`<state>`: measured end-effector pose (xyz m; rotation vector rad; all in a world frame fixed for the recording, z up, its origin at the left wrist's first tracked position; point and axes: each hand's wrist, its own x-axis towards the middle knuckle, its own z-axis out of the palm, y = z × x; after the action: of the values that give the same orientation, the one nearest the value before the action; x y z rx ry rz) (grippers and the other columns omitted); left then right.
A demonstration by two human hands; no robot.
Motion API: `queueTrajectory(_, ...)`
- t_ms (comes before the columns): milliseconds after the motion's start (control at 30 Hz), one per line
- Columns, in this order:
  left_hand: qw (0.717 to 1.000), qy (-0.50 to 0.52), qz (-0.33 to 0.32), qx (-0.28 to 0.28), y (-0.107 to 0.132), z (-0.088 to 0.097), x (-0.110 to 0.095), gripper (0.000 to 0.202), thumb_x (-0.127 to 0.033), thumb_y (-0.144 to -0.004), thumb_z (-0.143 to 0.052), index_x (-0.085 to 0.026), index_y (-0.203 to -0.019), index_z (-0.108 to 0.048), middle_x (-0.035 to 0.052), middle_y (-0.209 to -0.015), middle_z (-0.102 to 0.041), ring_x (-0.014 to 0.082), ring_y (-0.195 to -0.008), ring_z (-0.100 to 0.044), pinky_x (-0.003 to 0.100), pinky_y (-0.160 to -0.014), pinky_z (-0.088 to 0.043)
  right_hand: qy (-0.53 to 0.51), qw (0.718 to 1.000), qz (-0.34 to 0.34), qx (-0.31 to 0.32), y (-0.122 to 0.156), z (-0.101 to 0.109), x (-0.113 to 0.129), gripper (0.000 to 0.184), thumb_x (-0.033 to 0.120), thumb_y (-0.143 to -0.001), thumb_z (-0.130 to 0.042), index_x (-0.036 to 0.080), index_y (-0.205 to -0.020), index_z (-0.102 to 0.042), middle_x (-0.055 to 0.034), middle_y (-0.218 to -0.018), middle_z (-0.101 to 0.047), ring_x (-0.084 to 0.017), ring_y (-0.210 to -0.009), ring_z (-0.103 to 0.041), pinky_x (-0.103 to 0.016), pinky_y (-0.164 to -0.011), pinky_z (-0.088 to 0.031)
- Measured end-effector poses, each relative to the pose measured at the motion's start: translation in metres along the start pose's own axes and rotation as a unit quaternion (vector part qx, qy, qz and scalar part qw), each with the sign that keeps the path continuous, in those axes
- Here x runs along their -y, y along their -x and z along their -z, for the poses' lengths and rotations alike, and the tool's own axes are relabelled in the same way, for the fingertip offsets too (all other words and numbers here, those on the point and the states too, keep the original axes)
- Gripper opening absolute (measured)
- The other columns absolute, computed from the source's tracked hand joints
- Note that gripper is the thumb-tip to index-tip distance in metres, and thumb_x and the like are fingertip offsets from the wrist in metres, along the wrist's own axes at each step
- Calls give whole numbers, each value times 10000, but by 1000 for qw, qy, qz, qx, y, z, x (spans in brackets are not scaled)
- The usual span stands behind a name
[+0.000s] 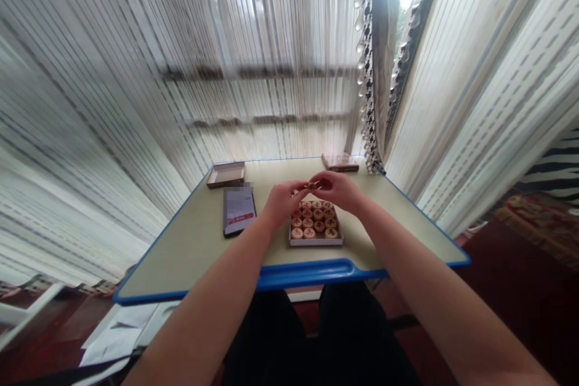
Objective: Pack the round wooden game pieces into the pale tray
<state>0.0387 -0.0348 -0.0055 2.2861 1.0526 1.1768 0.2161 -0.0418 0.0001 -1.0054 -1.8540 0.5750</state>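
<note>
A shallow white box (315,242) of round wooden game pieces (314,221) with red and dark markings sits on the desk in front of me. Both hands hover just above its far edge. My left hand (283,199) and my right hand (340,189) meet fingertip to fingertip, pinching one small wooden piece (311,184) between them. The fingers of both hands are curled closed around it.
The desk (190,253) is beige with a blue rim. A phone (239,210) lies left of the box, with a brown box lid (226,174) behind it. A small closed box (340,161) rests at the far edge by the striped curtains (271,72).
</note>
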Motion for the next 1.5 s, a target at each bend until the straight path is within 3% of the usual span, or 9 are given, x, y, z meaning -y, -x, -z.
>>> queueTrajectory(233, 997, 46, -19, 63, 9, 1, -21, 282, -329, -755, -591, -168, -971, -673, 28, -840, -706, 133, -738, -626, 224, -682, -493, 79, 994, 66, -28, 43, 7, 17, 232, 231, -737, -586, 183, -955, -645, -44, -863, -676, -137, -708, -632, -262, -685, -514)
queueTrajectory(333, 993, 3, -49, 105, 13, 1, -27, 257, -338, -750, -594, -174, -925, -688, 23, -810, -700, 131, -722, -613, 227, -683, -481, 89, 993, 35, -70, 67, 5, 15, 359, 252, -736, -599, 186, -1088, -573, -44, -898, -687, -132, -696, -610, -272, -686, -502)
queueTrajectory(433, 990, -57, -86, 98, 15, 1, -27, 227, -333, -757, -583, -181, -876, -701, 30, -794, -691, 146, -755, -597, 251, -721, -464, 108, 992, 0, -64, 76, 3, 12, 504, 259, -702, -634, 204, -1184, -497, -35, -913, -699, -162, -773, -597, -309, -727, -481)
queueTrajectory(567, 983, -103, -110, 101, 14, 4, -23, 161, -272, -733, -599, -190, -809, -715, 36, -786, -691, 166, -798, -588, 290, -791, -441, 107, 994, 17, -20, 71, 2, 11, 420, 231, -691, -627, 214, -1103, -551, -19, -888, -708, -189, -935, -559, -329, -801, -445)
queueTrajectory(767, 983, -120, -111, 83, 16, 11, -19, 155, -164, -679, -582, -196, -746, -719, 36, -775, -686, 172, -811, -582, 301, -806, -437, 96, 995, 16, 17, 63, -2, 16, 419, 157, -658, -629, 204, -1072, -581, -8, -866, -703, -174, -872, -552, -310, -799, -429)
queueTrajectory(900, 986, -134, -81, 49, 16, 12, -17, 183, -134, -652, -560, -187, -739, -713, 38, -760, -674, 172, -786, -573, 305, -783, -442, 126, 991, 14, 36, 61, -3, 18, 239, 195, -661, -654, 217, -898, -679, -11, -770, -668, -167, -809, -525, -284, -763, -434)
queueTrajectory(1033, 983, -147, -81, 75, 16, 10, -19, 156, -152, -649, -575, -188, -723, -708, 29, -740, -671, 174, -781, -564, 306, -788, -437, 156, 986, 29, 42, 58, -4, 16, 181, 201, -668, -666, 219, -842, -710, -13, -692, -647, -168, -773, -501, -265, -726, -431)
queueTrajectory(1233, 978, -159, -90, 104, 18, 8, -17, 158, -159, -668, -564, -199, -740, -699, 18, -733, -666, 175, -790, -548, 301, -782, -432, 169, 983, 42, 62, 57, -4, 14, 165, 195, -693, -648, 236, -839, -714, 0, -709, -678, -170, -754, -512, -271, -719, -421)
queueTrajectory(1500, 972, -183, -99, 107, 16, 8, -18, 154, -158, -659, -565, -201, -718, -701, 18, -708, -654, 171, -752, -546, 304, -772, -431, 179, 978, 81, 66, 55, -1, 17, 93, 225, -708, -663, 223, -789, -709, -28, -899, -675, -159, -827, -582, -331, -864, -360)
